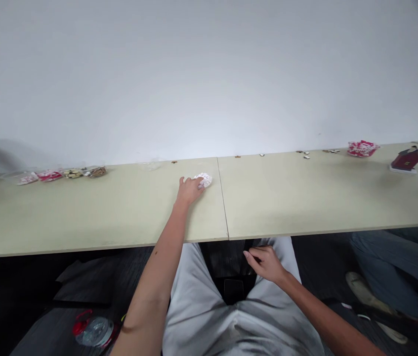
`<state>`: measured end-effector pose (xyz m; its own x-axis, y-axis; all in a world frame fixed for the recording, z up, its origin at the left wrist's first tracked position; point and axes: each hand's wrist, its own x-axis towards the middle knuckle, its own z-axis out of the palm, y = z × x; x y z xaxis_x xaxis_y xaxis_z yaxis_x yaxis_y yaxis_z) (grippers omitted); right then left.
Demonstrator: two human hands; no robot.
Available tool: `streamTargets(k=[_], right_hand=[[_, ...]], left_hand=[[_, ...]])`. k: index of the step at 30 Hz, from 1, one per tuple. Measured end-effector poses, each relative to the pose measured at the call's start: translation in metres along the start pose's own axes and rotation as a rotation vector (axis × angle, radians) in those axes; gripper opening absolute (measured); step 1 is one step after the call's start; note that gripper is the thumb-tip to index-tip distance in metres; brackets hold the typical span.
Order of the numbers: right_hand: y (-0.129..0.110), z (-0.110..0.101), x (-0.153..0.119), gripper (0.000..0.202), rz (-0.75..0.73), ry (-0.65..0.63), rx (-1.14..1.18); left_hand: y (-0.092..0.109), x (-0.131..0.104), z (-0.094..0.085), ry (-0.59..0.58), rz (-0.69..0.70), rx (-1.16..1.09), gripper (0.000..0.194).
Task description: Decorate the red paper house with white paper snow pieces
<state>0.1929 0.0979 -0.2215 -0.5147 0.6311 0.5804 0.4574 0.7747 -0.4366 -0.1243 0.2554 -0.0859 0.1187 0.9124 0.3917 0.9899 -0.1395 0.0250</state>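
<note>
Over the pale table, my left hand (189,190) reaches out to a small white packet (205,179) with fine pinkish marks. Its thumb and a finger close on the packet's left edge, while another finger sticks up apart. The packet lies on the tabletop just left of the seam between two table panels. My right hand (266,262) rests above my right thigh, below the table edge, with its fingers curled in and nothing visible in them.
Several bags of small pieces (73,173) lie along the table's (127,212) back left. Small loose pieces (306,157) are scattered near the wall. A red-and-white bag (362,148) and a small dark red model house (406,159) stand at right. A bottle (96,331) is below left; another person's legs (397,267) are at right.
</note>
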Motion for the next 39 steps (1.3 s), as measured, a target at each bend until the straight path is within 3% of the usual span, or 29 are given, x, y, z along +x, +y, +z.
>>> streamTargets(k=[9, 16, 25, 39], right_hand=[[0.0008, 0.0012, -0.0001, 0.044, 0.004, 0.000, -0.002], [0.0017, 0.0015, -0.0003, 0.045, -0.003, -0.002, -0.009], [0.0008, 0.0015, 0.0001, 0.046, 0.000, 0.013, -0.025], [0.0021, 0.0019, -0.0002, 0.044, 0.011, 0.007, -0.002]], left_hand=[[-0.0002, 0.0011, -0.0008, -0.021, 0.010, 0.010, 0.023], [0.0008, 0.0015, -0.0013, -0.024, -0.003, 0.005, 0.022], [-0.0028, -0.0013, -0.0001, -0.062, 0.029, -0.018, 0.044], [-0.0021, -0.0010, 0.0004, -0.059, 0.045, -0.012, 0.027]])
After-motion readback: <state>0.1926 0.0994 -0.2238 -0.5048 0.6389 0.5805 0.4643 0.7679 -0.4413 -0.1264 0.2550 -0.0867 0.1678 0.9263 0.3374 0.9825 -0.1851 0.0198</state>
